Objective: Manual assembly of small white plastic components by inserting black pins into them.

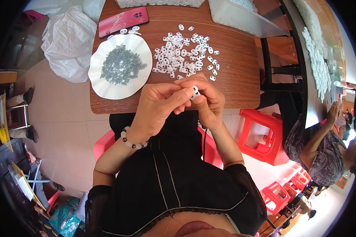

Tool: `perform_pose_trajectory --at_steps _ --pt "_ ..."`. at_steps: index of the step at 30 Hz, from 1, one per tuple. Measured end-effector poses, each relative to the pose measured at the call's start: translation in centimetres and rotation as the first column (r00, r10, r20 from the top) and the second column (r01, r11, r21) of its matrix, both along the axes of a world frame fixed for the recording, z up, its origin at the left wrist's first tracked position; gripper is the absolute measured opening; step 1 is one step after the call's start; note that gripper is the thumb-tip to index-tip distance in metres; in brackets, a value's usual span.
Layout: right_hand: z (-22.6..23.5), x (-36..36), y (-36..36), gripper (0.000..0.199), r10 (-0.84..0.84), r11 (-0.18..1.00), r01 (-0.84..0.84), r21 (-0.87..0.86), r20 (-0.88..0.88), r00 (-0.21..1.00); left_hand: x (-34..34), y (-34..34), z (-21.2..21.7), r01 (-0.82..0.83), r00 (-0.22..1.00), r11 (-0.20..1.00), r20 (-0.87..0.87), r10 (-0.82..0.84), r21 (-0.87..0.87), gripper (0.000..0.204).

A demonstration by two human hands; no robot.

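Observation:
A small white plastic piece with two dark holes [194, 94] is held above the table's near edge, between the fingertips of both hands. My left hand [159, 103] is closed in a pinch, its thumb tip against the piece; a beaded bracelet circles that wrist. My right hand [210, 103] grips the piece between thumb and bent fingers. Whether a smaller part sits between the fingers is hidden. Beyond my hands lies a loose heap of similar white pieces [177, 51]. To its left, a white wavy-rimmed plate [97, 82] holds many small grey pins [122, 65].
A pink phone [120, 23] lies at the brown table's [237, 59] far left, with several white pieces beside it. At the far right stands a translucent bin [247, 21]. White plastic bags [69, 43] hang left. A red stool [261, 136] stands right; other people sit farther off.

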State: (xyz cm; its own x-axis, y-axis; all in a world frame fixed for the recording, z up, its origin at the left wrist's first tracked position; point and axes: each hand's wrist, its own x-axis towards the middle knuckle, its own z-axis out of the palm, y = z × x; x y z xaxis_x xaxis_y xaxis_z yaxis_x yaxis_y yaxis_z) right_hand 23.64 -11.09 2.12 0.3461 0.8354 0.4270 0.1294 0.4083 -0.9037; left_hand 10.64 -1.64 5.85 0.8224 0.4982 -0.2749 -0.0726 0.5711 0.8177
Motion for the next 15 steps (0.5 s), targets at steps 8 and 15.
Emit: perform_pose_trajectory --at_steps 8,15 --pt "0.51 -0.29 -0.13 0.032 -0.056 0.998 0.056 -0.007 0.046 0.997 -0.14 -0.18 0.02 0.002 1.0 1.0 -0.012 -0.002 -0.029 0.018" --pt "0.7 -0.42 -0.15 0.03 -0.035 0.999 0.035 0.004 0.039 0.999 -0.23 -0.49 0.13 -0.027 1.0 0.998 -0.012 0.027 -0.054 0.017"
